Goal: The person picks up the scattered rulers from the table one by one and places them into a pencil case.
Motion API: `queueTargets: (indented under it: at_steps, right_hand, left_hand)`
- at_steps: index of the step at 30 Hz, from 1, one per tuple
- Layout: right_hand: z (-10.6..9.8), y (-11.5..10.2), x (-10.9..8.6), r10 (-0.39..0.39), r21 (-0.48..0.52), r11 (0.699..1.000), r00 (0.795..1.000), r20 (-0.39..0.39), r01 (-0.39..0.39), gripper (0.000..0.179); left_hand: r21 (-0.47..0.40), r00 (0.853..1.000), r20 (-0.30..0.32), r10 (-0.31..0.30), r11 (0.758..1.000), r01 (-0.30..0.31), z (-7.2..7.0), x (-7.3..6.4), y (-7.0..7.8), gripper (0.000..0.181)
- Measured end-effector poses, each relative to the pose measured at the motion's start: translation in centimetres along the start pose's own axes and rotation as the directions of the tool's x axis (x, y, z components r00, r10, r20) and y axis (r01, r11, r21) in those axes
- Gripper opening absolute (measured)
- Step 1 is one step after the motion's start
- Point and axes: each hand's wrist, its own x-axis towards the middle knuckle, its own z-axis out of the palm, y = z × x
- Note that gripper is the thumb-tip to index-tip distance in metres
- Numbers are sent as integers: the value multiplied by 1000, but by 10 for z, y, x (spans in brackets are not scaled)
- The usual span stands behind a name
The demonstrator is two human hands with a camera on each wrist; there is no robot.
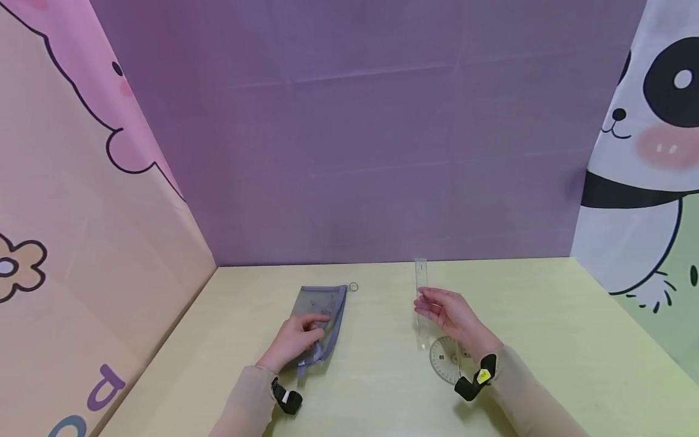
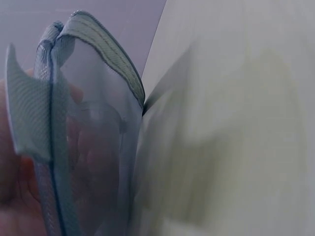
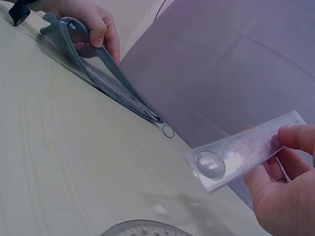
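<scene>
My left hand [image 1: 297, 341] grips one edge of a grey-blue mesh zipper pouch [image 1: 317, 297]. In the right wrist view the pouch's zipped side [image 3: 78, 54] gapes apart, thumb and fingers curled about its upper edge. A metal ring [image 1: 353, 286] hangs at the pouch's far corner. Off to the right, my right hand [image 1: 452, 312] pinches a clear plastic ruler [image 1: 421, 273] between thumb and fingers, held above the table. A round magnifying bubble [image 3: 210, 164] shows near one end of the ruler. Beneath the right wrist lies a clear protractor [image 1: 443, 362], partly covered by the arm.
The pale wood-grain table [image 1: 377, 388] spreads under both hands. A purple cloth wall [image 1: 338, 152] stands along its back edge. Printed panels flank it, a pink one [image 1: 82, 243] on the left and a panda one [image 1: 639, 237] on the right.
</scene>
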Motion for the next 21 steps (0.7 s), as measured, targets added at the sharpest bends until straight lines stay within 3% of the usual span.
queueTargets:
  at_steps: [6, 21]
  right_hand:
    - [0, 1, -1, 12, -44, 999, 999, -39, -13, 20]
    - [-2, 4, 4, 11, -53, 999, 1000, -29, -13, 21]
  left_hand:
    - [5, 1000, 9, 2, 1000, -2, 1, 0, -2, 35]
    - [22, 1000, -2, -12, 1000, 12, -1, 2, 0, 34]
